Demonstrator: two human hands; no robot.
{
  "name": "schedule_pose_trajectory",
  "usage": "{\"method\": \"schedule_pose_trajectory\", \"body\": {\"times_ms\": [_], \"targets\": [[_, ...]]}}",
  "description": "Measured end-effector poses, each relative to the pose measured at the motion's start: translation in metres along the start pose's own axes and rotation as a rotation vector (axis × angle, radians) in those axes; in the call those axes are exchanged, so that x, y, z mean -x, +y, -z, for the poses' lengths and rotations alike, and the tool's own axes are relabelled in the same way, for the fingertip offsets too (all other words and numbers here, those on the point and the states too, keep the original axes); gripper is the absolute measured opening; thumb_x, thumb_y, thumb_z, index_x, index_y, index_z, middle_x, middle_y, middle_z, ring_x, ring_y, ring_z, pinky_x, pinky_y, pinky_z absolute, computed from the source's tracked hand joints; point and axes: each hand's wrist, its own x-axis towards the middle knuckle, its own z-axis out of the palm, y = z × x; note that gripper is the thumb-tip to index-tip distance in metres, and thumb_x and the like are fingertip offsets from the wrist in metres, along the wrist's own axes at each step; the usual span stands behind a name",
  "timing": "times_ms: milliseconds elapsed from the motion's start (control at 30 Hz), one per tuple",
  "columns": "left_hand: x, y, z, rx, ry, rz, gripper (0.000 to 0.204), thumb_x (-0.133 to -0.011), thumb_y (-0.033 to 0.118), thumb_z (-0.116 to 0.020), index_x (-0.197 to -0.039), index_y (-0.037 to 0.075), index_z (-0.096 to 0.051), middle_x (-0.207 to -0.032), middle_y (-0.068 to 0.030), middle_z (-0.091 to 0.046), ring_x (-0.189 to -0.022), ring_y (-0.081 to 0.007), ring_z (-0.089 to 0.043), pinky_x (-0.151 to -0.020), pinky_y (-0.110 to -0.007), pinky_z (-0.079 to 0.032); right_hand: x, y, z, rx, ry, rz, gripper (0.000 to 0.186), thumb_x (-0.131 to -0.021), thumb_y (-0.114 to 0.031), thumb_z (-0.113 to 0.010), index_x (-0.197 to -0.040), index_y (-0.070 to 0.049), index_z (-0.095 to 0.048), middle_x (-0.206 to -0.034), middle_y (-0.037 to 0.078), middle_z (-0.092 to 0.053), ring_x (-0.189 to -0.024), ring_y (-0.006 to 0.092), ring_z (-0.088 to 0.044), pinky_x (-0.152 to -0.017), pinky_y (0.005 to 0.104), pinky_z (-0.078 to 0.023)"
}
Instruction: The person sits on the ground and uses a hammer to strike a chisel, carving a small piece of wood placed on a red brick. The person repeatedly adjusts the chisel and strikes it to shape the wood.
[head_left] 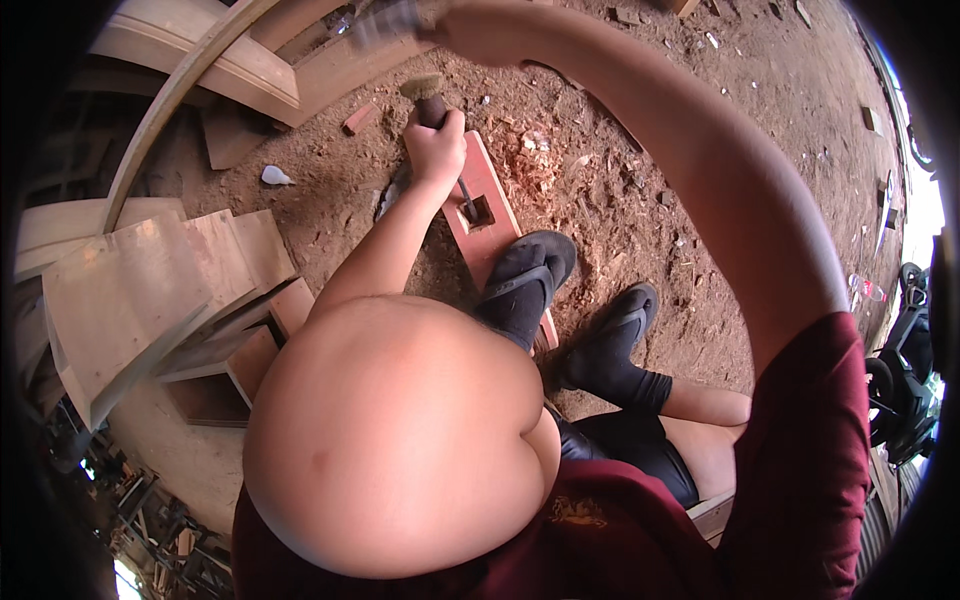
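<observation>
Dirt floor (790, 110), shavings (535, 160) beside reddish plank (483, 165); left hand (436, 152) grips chisel (431, 110).

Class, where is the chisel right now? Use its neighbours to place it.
In the head view, the chisel is left of centre near the top, gripped in the left hand, its blade reaching into the hole in the reddish plank.

— Clutching the chisel (432, 110) firmly in the left hand (437, 152), blade (467, 197) down in the square hole (482, 211) of the reddish plank (487, 250)!
— And with the right hand (480, 30)?
— Way up at the top edge, blurred, against a grey shape (390, 22) too smeared to name.
— Underfoot: resting one sandal (537, 268) on the plank, the other sandal (630, 318) beside it on the dirt (700, 300), near scattered pale shavings (535, 165)!
</observation>
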Motion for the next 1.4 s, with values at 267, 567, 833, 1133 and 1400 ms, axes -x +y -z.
{"method": "schedule_pose_trajectory", "body": {"times_ms": [267,567,833,1133,1400], "targets": [[0.006,0.004,-0.003,0.015,0.009,-0.024,0.013,-0.081,0.009,-0.061,-0.076,0.003,-0.050,-0.054,0.0005,-0.051,-0.041,-0.0086,-0.049,-0.037,-0.027,-0.037,0.009,-0.012,0.017,-0.265,-0.133,-0.187,0.051,-0.098,-0.044,-0.040,-0.097,0.000,-0.067,-0.084,0.020,-0.067,-0.082,0.0353,-0.065,-0.078,0.0436,-0.050],[-0.001,-0.005,0.004,-0.080,0.006,-0.070,0.016,-0.081,0.010,-0.062,-0.073,0.005,-0.050,-0.052,0.0016,-0.050,-0.039,-0.0088,-0.048,-0.036,-0.026,-0.036,0.009,-0.003,0.006,-0.149,-0.007,-0.137,0.051,-0.098,-0.043,-0.039,-0.094,-0.002,-0.068,-0.084,0.023,-0.066,-0.077,0.0371,-0.065,-0.074,0.0462,-0.051],[0.004,0.004,-0.001,0.012,-0.038,0.004,0.016,-0.082,0.009,-0.061,-0.073,0.005,-0.048,-0.052,0.0016,-0.049,-0.040,-0.0082,-0.047,-0.035,-0.026,-0.034,0.019,-0.006,-0.010,-0.512,-0.061,-0.272,0.047,-0.100,-0.043,-0.040,-0.099,0.000,-0.061,-0.057,0.009,-0.053,-0.044,0.0181,-0.055,-0.040,0.0327,-0.051],[0.004,0.008,-0.005,0.028,-0.022,0.045,0.016,-0.080,0.009,-0.061,-0.074,0.006,-0.047,-0.053,0.0011,-0.047,-0.038,-0.0076,-0.044,-0.033,-0.025,-0.032,0.057,0.006,-0.022,-0.742,-0.089,-0.324,0.044,-0.099,-0.043,-0.044,-0.094,-0.001,-0.056,-0.057,0.004,-0.047,-0.040,0.0143,-0.048,-0.036,0.0311,-0.042],[-0.013,0.032,0.023,0.306,0.150,0.267,0.017,-0.084,0.015,-0.057,-0.078,0.010,-0.042,-0.057,0.0004,-0.043,-0.042,-0.0099,-0.039,-0.041,-0.027,-0.035,0.087,0.006,-0.027,-0.831,-0.034,-0.441,0.046,-0.098,-0.043,-0.045,-0.092,0.002,-0.056,-0.057,0.006,-0.047,-0.042,0.0160,-0.049,-0.038,0.0329,-0.043]]}}
